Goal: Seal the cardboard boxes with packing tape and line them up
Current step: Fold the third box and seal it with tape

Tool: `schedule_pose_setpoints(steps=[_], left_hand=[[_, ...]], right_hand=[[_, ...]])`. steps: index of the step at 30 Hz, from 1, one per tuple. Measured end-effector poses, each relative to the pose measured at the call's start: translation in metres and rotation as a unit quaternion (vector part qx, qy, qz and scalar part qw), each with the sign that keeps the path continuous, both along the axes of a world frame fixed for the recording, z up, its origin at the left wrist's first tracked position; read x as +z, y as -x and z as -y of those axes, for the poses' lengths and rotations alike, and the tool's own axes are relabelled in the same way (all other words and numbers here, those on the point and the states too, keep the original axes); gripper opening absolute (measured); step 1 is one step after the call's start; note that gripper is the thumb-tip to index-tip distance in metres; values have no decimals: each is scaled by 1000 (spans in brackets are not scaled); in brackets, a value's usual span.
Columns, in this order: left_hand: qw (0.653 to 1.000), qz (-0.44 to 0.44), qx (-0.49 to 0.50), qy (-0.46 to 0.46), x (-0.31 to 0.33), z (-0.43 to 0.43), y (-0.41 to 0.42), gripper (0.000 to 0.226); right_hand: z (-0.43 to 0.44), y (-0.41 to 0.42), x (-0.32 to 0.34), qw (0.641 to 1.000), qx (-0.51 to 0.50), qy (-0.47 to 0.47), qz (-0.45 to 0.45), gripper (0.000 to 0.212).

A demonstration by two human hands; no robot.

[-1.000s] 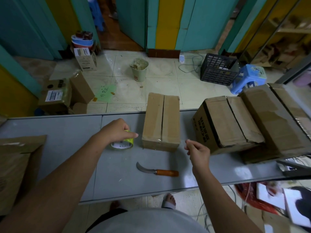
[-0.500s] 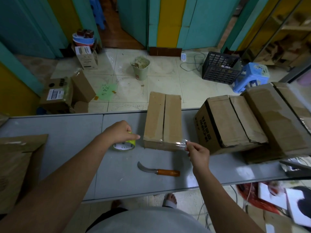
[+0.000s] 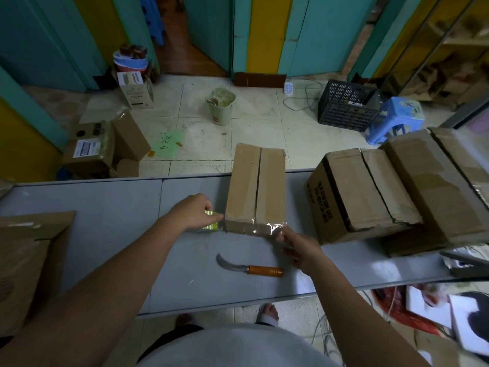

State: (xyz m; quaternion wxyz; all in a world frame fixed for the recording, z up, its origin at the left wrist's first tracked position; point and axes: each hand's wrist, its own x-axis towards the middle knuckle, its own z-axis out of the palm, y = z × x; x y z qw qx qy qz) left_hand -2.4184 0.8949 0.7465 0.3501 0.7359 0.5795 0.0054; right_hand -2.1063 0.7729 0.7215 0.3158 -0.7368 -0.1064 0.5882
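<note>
A long cardboard box (image 3: 256, 186) lies on the grey table (image 3: 105, 207), its near end facing me. My left hand (image 3: 194, 211) grips a tape roll (image 3: 210, 220) with a yellow-green core, held against the box's near left corner. A clear strip of tape (image 3: 260, 230) stretches from the roll across the box's near end face. My right hand (image 3: 299, 247) pinches the strip's free end just past the box's near right corner. Two larger boxes, one (image 3: 362, 192) beside the other (image 3: 434, 186), sit close together at the right.
A curved knife with an orange wooden handle (image 3: 251, 268) lies on the table in front of the box, between my arms. A flattened cardboard piece (image 3: 29, 250) rests at the left edge. On the floor beyond stand a bin (image 3: 221, 104), a black crate (image 3: 346, 105) and a blue stool (image 3: 397, 117).
The tape strip has been pulled out from the roll across the box's near end. My right hand now holds its free end by the box's right corner, and the roll sits tight against the left corner.
</note>
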Motion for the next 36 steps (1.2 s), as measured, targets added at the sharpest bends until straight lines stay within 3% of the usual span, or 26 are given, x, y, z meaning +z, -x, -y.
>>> schedule_pose_setpoints(steps=[4,9,13,18,21,25,29,36], left_hand=[[1000,4,4,4,0,3,1,41],[999,1,2,36,0,19,2,40],[998,24,13,64,-7,39,-5,38],[993,58,72,74,-14,59,-25,38],[988,73,104,90,-14,62,-29,44],[986,72,112,96,-15,62,-28,50],[984,84,129,87,-17,68,-32,45],[974,131,173,69,-12,81,-40,38]], right_hand=[[-6,-4,-1,1000,8,-25,14,40],[-19,-1,-4,998,-9,-57,29,36],[-41,2,1,976,-32,-155,148,19],[-60,-1,9,944,65,-196,256,16],[-59,-7,11,931,118,-208,275,8],[-42,-7,22,932,130,-236,241,33],[-28,6,27,913,215,-271,215,40],[-73,13,35,914,186,-257,254,34]])
